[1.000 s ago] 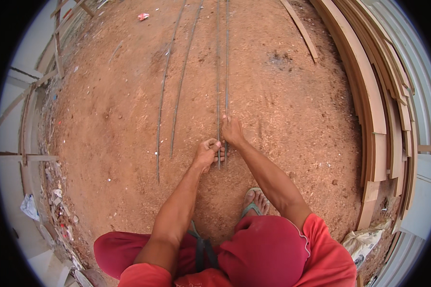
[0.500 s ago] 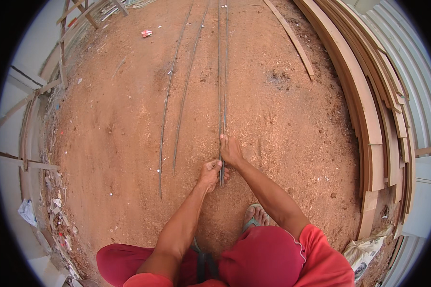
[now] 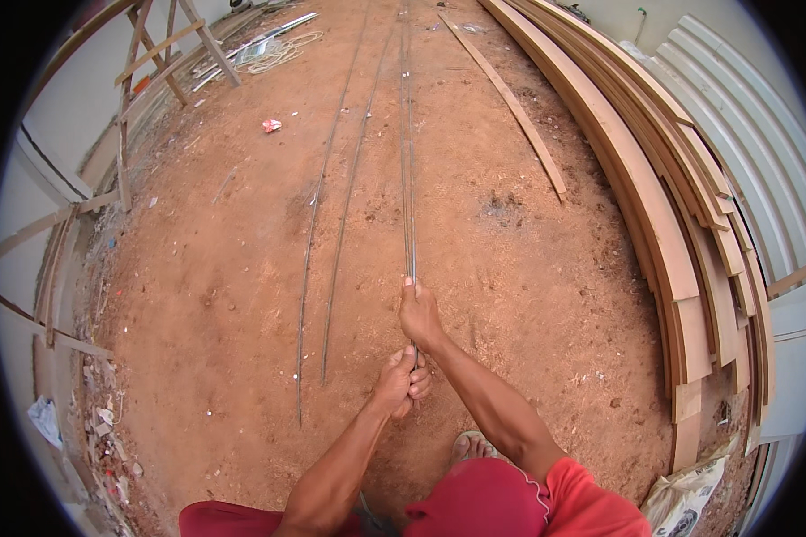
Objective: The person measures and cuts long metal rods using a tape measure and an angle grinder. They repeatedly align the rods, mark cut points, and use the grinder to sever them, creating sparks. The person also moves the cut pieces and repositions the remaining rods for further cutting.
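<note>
Long thin steel rods point(image 3: 408, 197) run away from me, side by side, toward the far edge of the view. My right hand point(image 3: 419, 313) is wrapped round them, thumb on top. Just nearer to me, my left hand point(image 3: 403, 380) is closed round their near ends, which its fingers mostly hide. To the left, two more steel rods point(image 3: 311, 228) lie apart on the reddish dirt, their near ends roughly level with my hands.
Stacked wooden boards point(image 3: 627, 179) line the right, with corrugated metal sheets point(image 3: 734, 134) behind them. One thin wood strip point(image 3: 510, 103) lies on the dirt ground point(image 3: 215, 313). At far left stand a wooden trestle point(image 3: 166, 54) and coiled rope point(image 3: 282, 54). Rubble point(image 3: 107, 421) edges the left wall.
The view has tilted up, showing more of the far ground. My left hand has closed more fully round the rod ends, and both hands sit lower in the picture.
</note>
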`<state>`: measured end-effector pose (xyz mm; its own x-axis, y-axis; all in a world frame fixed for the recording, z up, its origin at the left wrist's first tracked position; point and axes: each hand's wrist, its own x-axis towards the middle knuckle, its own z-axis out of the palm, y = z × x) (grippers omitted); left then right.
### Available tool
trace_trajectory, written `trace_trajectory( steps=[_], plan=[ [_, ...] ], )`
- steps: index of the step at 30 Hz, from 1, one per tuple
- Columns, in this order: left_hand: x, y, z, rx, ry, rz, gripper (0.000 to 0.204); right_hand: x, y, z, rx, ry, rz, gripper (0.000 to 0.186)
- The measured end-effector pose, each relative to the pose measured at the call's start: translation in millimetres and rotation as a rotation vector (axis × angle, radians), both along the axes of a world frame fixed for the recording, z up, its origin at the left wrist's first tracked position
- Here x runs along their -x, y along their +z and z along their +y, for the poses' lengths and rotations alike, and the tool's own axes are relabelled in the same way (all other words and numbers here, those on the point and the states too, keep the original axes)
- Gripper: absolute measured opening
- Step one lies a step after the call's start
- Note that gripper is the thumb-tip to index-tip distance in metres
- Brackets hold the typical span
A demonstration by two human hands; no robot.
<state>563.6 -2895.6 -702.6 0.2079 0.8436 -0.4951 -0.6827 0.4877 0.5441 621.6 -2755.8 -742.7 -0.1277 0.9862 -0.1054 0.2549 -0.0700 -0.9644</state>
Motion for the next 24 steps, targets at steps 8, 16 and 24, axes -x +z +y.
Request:
trace_trajectory(
  steps=[8, 16, 24],
  plan=[
    [-38, -54, 5, 0.228, 0.04, 0.012, 0.042, -34, -10, 2, 0.061, 0.161, -0.307, 0.043],
    [-49, -72, 9, 0.268, 0.067, 0.325, 0.048, -28, -36, 1, 0.047, 0.139, -0.317, 0.038],
    [-15, -136, 4, 0.116, -0.057, 1.088, 0.055, -13, -67, -5, 0.069, 0.18, -0.173, 0.035]
  ],
)
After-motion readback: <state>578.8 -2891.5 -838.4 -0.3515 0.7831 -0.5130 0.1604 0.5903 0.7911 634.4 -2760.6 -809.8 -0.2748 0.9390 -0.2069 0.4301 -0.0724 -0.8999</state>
